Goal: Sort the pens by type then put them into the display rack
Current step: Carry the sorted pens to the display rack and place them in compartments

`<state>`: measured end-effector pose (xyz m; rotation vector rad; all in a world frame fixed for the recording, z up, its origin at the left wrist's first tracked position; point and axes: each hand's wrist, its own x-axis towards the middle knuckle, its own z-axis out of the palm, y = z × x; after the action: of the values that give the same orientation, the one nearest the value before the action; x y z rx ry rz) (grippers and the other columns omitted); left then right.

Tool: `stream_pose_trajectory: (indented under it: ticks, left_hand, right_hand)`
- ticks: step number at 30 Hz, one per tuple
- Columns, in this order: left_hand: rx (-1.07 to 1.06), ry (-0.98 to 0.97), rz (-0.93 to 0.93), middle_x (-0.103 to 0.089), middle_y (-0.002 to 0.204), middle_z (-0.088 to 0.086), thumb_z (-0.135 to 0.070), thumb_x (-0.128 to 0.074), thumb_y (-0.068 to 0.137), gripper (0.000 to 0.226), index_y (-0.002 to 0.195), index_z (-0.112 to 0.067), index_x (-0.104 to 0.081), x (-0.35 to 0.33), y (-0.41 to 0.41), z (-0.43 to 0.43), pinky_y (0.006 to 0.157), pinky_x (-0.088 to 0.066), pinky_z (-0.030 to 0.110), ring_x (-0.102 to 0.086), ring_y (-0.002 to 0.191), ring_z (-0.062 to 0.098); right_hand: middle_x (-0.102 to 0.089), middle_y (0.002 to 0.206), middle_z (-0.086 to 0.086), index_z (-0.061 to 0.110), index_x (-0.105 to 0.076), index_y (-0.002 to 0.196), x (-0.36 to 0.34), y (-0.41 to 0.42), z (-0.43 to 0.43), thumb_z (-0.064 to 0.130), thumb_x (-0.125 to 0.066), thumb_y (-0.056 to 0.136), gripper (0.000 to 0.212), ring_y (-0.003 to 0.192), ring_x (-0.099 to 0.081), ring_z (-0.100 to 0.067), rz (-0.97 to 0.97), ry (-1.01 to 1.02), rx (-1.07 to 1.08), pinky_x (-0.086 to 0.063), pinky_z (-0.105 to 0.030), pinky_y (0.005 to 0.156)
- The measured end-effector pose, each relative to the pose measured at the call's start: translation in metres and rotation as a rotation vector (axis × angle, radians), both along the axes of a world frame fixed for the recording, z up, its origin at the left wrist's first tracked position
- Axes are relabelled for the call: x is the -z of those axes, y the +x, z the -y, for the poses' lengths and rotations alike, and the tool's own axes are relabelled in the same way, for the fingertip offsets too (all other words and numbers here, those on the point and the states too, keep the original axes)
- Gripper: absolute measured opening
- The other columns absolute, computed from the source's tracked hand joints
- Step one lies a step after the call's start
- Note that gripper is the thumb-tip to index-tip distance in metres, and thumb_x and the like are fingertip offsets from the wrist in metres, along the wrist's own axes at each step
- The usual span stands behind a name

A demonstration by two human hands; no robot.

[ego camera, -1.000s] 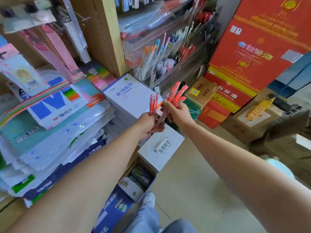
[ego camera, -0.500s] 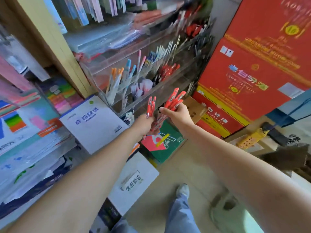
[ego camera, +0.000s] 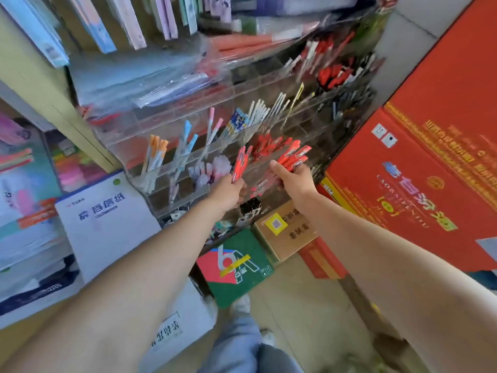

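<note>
My left hand grips a small bunch of red pens, caps pointing up. A larger fan of red pens is held in my right hand, its tips leaning right. Both hands hover in front of a clear acrylic display rack with tiered compartments. One compartment just behind my hands holds more red pens. Others hold orange-capped pens, blue-capped pens and white pens.
White paper reams lie at the left, under a wooden shelf post. Large red cartons stand at the right. A green box and a brown box sit on the floor below the rack.
The view and both hands have moved right and closer to the acrylic rack. The two bunches of red pens now sit further apart, right in front of the red-pen compartment.
</note>
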<state>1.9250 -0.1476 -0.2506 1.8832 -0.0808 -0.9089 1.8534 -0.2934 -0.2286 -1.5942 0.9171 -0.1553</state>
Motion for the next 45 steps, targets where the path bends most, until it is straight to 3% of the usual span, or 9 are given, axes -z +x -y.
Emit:
stream_pose_trajectory:
  ticks: [7,13,17,25,30,32,37,41,45]
  left_hand:
    - [0.046,0.028,-0.022,-0.064,0.090,0.005,-0.025,-0.036,0.103,0.019,0.091,-0.019,-0.048,0.009,0.036,0.040,0.070,-0.046,0.031,-0.059,0.076,0.018]
    - [0.000,-0.001,-0.061,-0.064,0.080,0.002,-0.024,-0.038,0.103,0.016,0.095,-0.016,-0.050,0.014,0.054,0.080,0.059,-0.043,0.027,-0.058,0.065,0.016]
    - [-0.100,0.016,-0.080,-0.064,0.076,0.003,-0.027,-0.039,0.103,0.018,0.091,-0.018,-0.050,0.016,0.061,0.097,0.063,-0.047,0.028,-0.058,0.061,0.017]
    - [-0.183,0.045,-0.087,-0.064,0.079,0.003,-0.024,-0.040,0.102,0.016,0.092,-0.018,-0.052,0.017,0.062,0.112,0.075,-0.052,0.035,-0.060,0.067,0.017]
    - [-0.202,0.040,-0.114,-0.063,0.081,0.003,-0.024,-0.039,0.103,0.016,0.108,-0.012,-0.050,0.019,0.057,0.111,0.073,-0.051,0.030,-0.059,0.070,0.016]
    - [-0.200,0.036,-0.123,-0.062,0.081,0.003,-0.024,-0.038,0.103,0.019,0.111,-0.011,-0.049,0.019,0.057,0.110,0.072,-0.050,0.030,-0.059,0.069,0.016]
    - [-0.170,0.028,-0.118,-0.063,0.081,0.003,-0.025,-0.039,0.103,0.018,0.110,-0.013,-0.052,0.017,0.055,0.110,0.081,-0.052,0.037,-0.060,0.070,0.017]
    - [-0.131,0.028,-0.125,-0.062,0.077,0.003,-0.025,-0.040,0.103,0.016,0.106,-0.016,-0.052,0.011,0.056,0.112,0.072,-0.052,0.032,-0.059,0.066,0.016]
    - [-0.079,0.020,-0.128,-0.059,0.073,0.003,-0.025,-0.041,0.102,0.021,0.110,-0.011,-0.054,0.007,0.056,0.115,0.065,-0.050,0.028,-0.057,0.061,0.014]
  right_hand:
    - [-0.065,0.062,0.002,0.018,-0.064,0.063,0.014,0.044,0.065,0.036,-0.074,0.082,0.028,0.052,-0.058,-0.012,-0.027,0.010,0.134,-0.048,-0.029,0.057]
    - [-0.069,0.072,-0.004,0.017,-0.064,0.063,0.018,0.085,0.126,0.035,-0.081,0.073,0.027,0.070,-0.067,-0.021,0.049,-0.045,0.226,-0.057,-0.043,0.077]
    - [-0.067,0.071,-0.001,0.018,-0.061,0.064,0.017,0.113,0.150,0.024,-0.079,0.078,0.024,0.065,-0.065,-0.017,0.095,-0.002,0.208,-0.057,-0.033,0.069]
    - [-0.072,0.089,-0.009,0.014,-0.068,0.083,0.049,0.136,0.165,0.017,-0.077,0.079,0.010,0.074,-0.069,-0.020,-0.047,0.047,-0.003,-0.059,-0.036,0.076]
    - [-0.072,0.099,-0.006,0.008,-0.070,0.104,0.065,0.148,0.166,0.021,-0.074,0.082,0.026,0.083,-0.068,-0.019,-0.162,0.022,-0.098,-0.057,-0.030,0.078]
    - [-0.069,0.091,-0.003,0.010,-0.067,0.101,0.067,0.149,0.167,0.016,-0.070,0.086,0.017,0.070,-0.063,-0.013,-0.180,0.072,-0.143,-0.056,-0.020,0.062]
    - [-0.066,0.093,-0.003,0.012,-0.067,0.101,0.068,0.146,0.170,0.010,-0.066,0.088,0.013,0.082,-0.064,-0.017,-0.183,0.082,-0.212,-0.056,-0.036,0.086]
    - [-0.066,0.099,-0.005,0.015,-0.062,0.095,0.067,0.138,0.173,0.010,-0.069,0.084,0.014,0.096,-0.065,-0.023,-0.151,0.008,-0.178,-0.052,-0.038,0.093]
    - [-0.057,0.085,0.007,0.017,-0.050,0.095,0.052,0.124,0.170,0.016,-0.074,0.082,0.027,0.079,-0.056,-0.008,-0.018,-0.085,-0.085,-0.049,-0.026,0.080]
